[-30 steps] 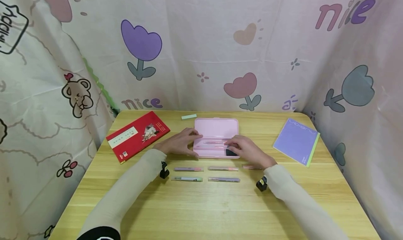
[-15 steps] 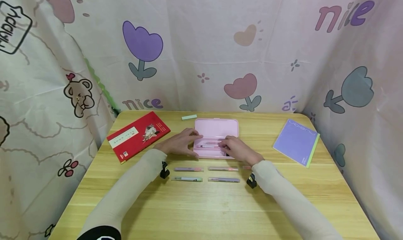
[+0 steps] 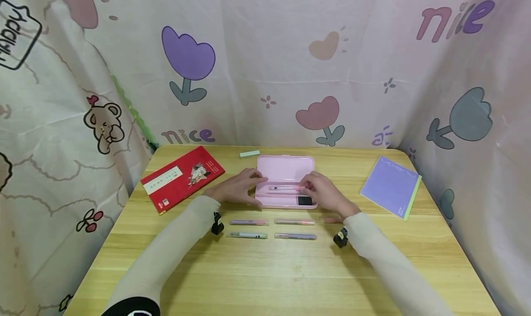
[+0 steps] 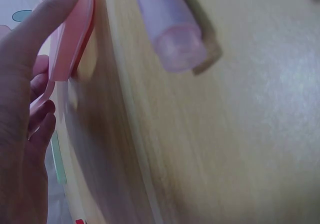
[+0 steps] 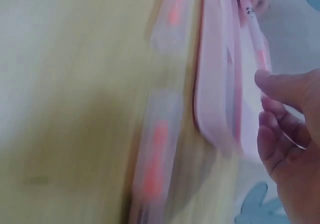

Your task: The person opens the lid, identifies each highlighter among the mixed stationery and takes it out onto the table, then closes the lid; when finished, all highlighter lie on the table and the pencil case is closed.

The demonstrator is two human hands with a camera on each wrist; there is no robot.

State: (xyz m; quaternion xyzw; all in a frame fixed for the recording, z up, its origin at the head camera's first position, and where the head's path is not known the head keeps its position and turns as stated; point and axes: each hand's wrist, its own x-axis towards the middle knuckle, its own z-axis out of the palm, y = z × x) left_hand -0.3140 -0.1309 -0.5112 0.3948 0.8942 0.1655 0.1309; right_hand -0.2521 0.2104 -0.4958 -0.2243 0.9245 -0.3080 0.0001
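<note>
A pink pencil case [image 3: 285, 167] lies with its lid up on the table. My left hand [image 3: 238, 187] grips its left end; in the left wrist view the thumb presses the front wall [image 4: 67, 54] and the fingers curl at the lid side. With thumb and fingers, my right hand [image 3: 325, 191] pinches a slim white-and-pink pen [image 5: 252, 24] with small black marks near its far end. From the head, this pen lies lengthwise over the case's back compartment. A black rectangular block [image 3: 304, 200] sits in the front compartment's right end.
In front of the case lie two rows of pens, among them a green-and-white pen [image 3: 247, 235] and a purple one [image 3: 295, 236]; another pen [image 3: 330, 219] is partly under my right wrist. A red book [image 3: 182, 180], a pale green strip [image 3: 249, 154] and a purple notebook [image 3: 390, 187] lie around.
My right hand moved left over the case, then back right and slightly away with the pen, uncovering the black block again. The left hand has stayed on the case.
</note>
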